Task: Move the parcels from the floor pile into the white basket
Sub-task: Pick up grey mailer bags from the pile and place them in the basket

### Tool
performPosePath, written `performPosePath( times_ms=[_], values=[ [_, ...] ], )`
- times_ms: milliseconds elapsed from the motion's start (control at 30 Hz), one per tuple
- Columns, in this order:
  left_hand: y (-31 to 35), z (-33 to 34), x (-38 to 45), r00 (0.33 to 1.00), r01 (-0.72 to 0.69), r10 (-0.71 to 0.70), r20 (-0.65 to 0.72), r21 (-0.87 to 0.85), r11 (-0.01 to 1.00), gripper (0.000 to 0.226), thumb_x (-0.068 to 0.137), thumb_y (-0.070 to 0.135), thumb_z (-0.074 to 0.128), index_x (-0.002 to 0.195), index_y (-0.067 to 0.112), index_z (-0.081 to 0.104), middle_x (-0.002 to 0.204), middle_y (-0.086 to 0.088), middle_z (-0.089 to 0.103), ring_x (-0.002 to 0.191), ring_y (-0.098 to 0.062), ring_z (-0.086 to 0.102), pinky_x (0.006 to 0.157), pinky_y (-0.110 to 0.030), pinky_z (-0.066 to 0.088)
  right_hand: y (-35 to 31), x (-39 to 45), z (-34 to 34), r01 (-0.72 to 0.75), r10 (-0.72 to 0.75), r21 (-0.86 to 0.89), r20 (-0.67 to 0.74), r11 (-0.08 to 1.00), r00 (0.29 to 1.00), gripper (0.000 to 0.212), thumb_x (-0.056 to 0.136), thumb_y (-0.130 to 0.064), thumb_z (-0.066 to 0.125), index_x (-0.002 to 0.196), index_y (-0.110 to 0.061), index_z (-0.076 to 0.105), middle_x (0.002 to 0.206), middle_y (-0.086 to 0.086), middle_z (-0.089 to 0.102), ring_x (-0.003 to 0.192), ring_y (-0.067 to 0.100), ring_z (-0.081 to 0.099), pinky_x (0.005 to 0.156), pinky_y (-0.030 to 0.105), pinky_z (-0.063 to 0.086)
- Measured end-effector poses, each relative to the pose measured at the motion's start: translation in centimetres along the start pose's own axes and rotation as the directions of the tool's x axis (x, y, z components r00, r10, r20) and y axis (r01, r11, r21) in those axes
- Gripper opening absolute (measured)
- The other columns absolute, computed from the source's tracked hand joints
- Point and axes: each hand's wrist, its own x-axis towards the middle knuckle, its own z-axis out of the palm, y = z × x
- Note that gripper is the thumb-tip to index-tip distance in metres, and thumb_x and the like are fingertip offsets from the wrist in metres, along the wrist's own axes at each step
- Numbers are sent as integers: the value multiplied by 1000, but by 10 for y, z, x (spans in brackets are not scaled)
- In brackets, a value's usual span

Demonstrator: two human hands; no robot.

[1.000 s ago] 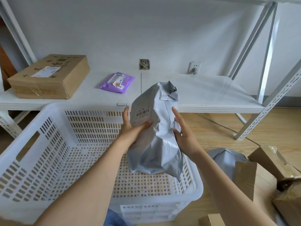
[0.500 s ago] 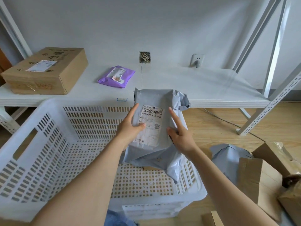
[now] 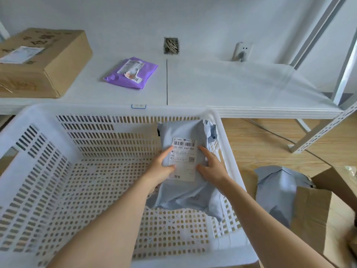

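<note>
Parcel: soft grey plastic mailer bag (image 3: 185,167), light, crumply | hold: my left hand (image 3: 160,169) and right hand (image 3: 211,168) clamp its sides | place: white slotted plastic basket (image 3: 58,171), right wall

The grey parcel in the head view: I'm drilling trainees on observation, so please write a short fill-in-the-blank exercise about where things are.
1. Both hands, left hand and right hand, hold the grey parcel inside the white ____.
2. The parcel's shipping label faces ____.
3. On the white shelf lies a flat ____ mailer bag.
4. Left of that bag sits a large cardboard box made of ____.

Missing words: basket; up; purple; cardboard
</note>
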Motion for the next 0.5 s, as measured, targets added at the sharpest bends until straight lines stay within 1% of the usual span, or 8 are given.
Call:
performPosePath(
  times_ms=[33,100,167,200,300,367,433,500],
  values=[
    [-1,2,5,1000,5,-5,2,9,1000,65,89,5,55,140,39,33,154,7,17,138,-17,22,79,-10,40,3,6,2,-14,14,-10,-9,1000,1000,68,82,-2,48,143,-27,30,138,7,42,106,20,51,85,28,44],
    [-4,5,14,1000,24,-24,1,25,999,69,88,1,55,141,38,32,154,7,18,138,-17,22,82,-16,31,8,16,6,-53,52,-13,-16,999,998,69,82,-1,45,144,-26,28,145,4,35,124,23,44,97,31,40],
    [-8,7,23,999,55,-55,-2,23,998,73,86,-3,55,141,38,31,155,7,18,138,-19,23,74,-15,33,12,24,11,-76,76,-9,-25,997,997,70,81,2,41,144,-25,27,149,3,30,132,23,36,105,34,35],
    [-10,8,28,997,71,-71,1,20,997,74,86,-4,54,141,39,31,155,6,17,138,-20,24,72,-14,34,14,28,14,-84,84,-6,-35,996,996,71,80,3,40,144,-24,27,149,3,29,132,24,35,106,36,35],
    [-20,13,38,994,107,-108,23,34,994,75,85,-6,55,141,39,32,155,2,17,138,-24,25,83,-24,36,21,38,17,-125,123,-27,-60,992,991,71,81,3,38,144,-27,26,148,3,29,127,27,40,99,34,40],
    [-26,17,44,993,110,-112,43,47,993,75,86,-4,56,141,39,31,155,0,17,138,-25,24,91,-28,36,26,43,21,-156,152,-64,-67,986,986,70,82,3,37,144,-28,25,150,1,25,125,26,42,89,27,38],
    [-29,21,48,994,91,-94,49,65,994,73,86,-1,58,142,37,31,155,1,17,140,-24,22,100,-32,33,29,46,25,-186,178,-79,-101,979,979,66,84,4,37,142,-26,29,151,1,22,125,24,42,82,22,33],
    [-31,22,52,996,75,-79,47,87,993,70,86,3,60,142,35,32,155,1,18,139,-22,24,105,-35,30,29,46,28,-197,181,-100,-149,975,972,57,85,5,36,136,-21,38,151,4,21,125,25,41,85,24,35]
  ],
)
